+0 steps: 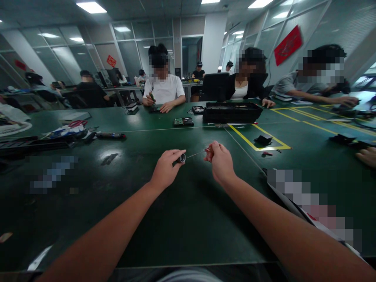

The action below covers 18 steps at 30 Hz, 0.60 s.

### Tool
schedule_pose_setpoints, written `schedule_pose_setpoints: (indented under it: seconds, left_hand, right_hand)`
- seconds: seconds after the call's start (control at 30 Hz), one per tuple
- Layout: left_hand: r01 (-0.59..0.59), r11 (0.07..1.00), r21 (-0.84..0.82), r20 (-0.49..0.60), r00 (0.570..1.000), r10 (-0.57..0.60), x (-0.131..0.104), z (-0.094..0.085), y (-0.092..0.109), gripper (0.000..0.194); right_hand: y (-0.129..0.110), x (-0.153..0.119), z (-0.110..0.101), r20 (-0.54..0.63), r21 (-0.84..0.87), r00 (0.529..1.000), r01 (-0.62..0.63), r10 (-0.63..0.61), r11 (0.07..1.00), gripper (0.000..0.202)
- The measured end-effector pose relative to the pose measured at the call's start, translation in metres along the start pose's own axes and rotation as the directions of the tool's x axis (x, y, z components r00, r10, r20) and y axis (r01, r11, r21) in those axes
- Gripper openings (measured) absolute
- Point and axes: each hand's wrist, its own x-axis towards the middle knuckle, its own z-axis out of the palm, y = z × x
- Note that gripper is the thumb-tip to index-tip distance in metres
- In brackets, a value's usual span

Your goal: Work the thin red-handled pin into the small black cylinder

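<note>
Near the middle of the view, my left hand [167, 169] is closed around a small dark round part [182, 158] with a pale ring at its open end. My right hand [221, 161] grips a screwdriver with a reddish handle [208, 153]. Its thin metal shaft [196, 154] points left toward the round part, and a small gap shows between tip and ring. Both hands are above the green table [176, 219].
Across the table lie a black tray [232, 113] and a drive-like device [183, 122]. A black tool [111, 136] and cables [69, 129] lie left. Small black and red parts sit by yellow tape [273, 149] at right. Several people sit beyond; a person's hand [367, 156] is at the right edge.
</note>
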Motion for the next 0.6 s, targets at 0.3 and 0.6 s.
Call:
schedule_pose_setpoints:
  seconds: [0.3, 0.6]
  left_hand:
    - [0.065, 0.997, -0.045, 0.064, 0.996, -0.062, -0.001, 0.003, -0.001, 0.046]
    - [0.192, 0.977, -0.094, 0.059, 0.981, -0.187, -0.001, 0.003, 0.002, 0.055]
  right_hand:
    - [-0.007, -0.014, 0.004, 0.113, -0.206, 0.979, 0.192, -0.171, 0.960, 0.023]
    - [-0.013, -0.014, -0.001, 0.181, -0.334, 0.952, 0.296, -0.248, 0.895, 0.034]
